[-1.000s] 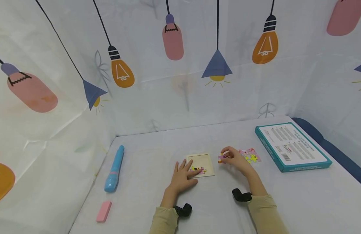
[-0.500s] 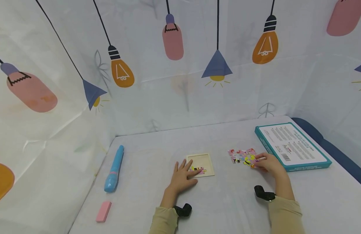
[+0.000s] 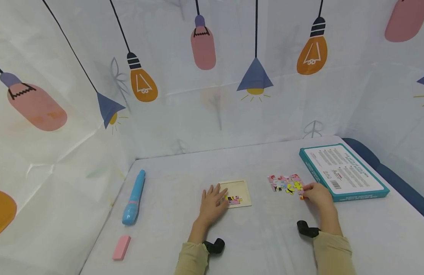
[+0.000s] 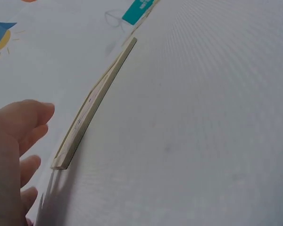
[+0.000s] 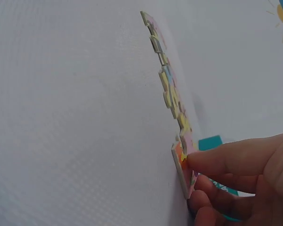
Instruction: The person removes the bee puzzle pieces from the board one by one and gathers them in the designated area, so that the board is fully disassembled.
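Note:
In the head view, my left hand (image 3: 211,204) lies with loosely spread fingers at the left edge of a shallow wooden puzzle tray (image 3: 237,186). A few joined pink and yellow jigsaw pieces (image 3: 234,199) sit in the tray's lower part. The left wrist view shows relaxed fingers (image 4: 32,113) beside the tray's rim. To the right, a flat group of jigsaw pieces (image 3: 284,184) lies on the table. At its right end my right hand (image 3: 319,196) pinches a pink and orange jigsaw piece (image 5: 180,169) between thumb and fingers; the piece stands slightly tilted against the group.
A teal puzzle box (image 3: 345,172) lies just beyond my right hand. Far left are a blue microphone-shaped object (image 3: 133,198) and a pink block (image 3: 121,247). A printed curtain (image 3: 184,114) hangs behind the white table (image 3: 260,244).
My right hand has left a piece at the group's left side and moved right to its right end, where it now pinches another piece. My left fingers have drawn back slightly from the tray's pieces.

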`<state>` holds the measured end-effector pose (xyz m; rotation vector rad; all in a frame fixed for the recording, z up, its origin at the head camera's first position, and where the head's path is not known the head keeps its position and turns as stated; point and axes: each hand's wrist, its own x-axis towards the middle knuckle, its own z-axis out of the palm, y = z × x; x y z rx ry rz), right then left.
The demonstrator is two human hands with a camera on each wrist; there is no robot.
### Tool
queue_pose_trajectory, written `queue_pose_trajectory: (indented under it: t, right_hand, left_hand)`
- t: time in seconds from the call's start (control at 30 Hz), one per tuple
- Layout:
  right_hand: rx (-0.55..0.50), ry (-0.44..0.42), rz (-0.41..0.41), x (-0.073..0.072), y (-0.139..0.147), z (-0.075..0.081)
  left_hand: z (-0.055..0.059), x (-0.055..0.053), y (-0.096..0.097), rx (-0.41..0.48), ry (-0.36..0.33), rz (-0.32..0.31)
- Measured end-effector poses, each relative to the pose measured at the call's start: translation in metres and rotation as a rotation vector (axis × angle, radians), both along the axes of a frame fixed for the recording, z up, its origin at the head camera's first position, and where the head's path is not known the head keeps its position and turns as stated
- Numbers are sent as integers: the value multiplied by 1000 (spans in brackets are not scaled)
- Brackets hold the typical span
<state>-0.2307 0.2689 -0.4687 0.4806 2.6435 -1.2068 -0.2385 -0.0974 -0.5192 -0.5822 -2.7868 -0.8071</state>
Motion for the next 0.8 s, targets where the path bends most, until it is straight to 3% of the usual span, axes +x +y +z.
queue_pose_trajectory:
  t: [0.17, 0.27, 0.5, 0.67, 0.8]
  right_hand:
    - [22, 13, -25, 1, -6, 0]
    - [30, 64, -28, 0, -14, 1]
    - [-43, 250, 120, -10, -55, 6]
    - [-145, 255, 229, -16, -95, 4]
    - [-133, 268, 305, -19, -124, -2]
  left_hand:
    - [1, 0, 1, 27, -6, 203]
    - [1, -1, 2, 20, -35, 268]
    - [1, -2, 4, -43, -53, 307]
    - [-1, -3, 4, -71, -50, 316]
    - [-4, -4, 3, -64, -40, 311]
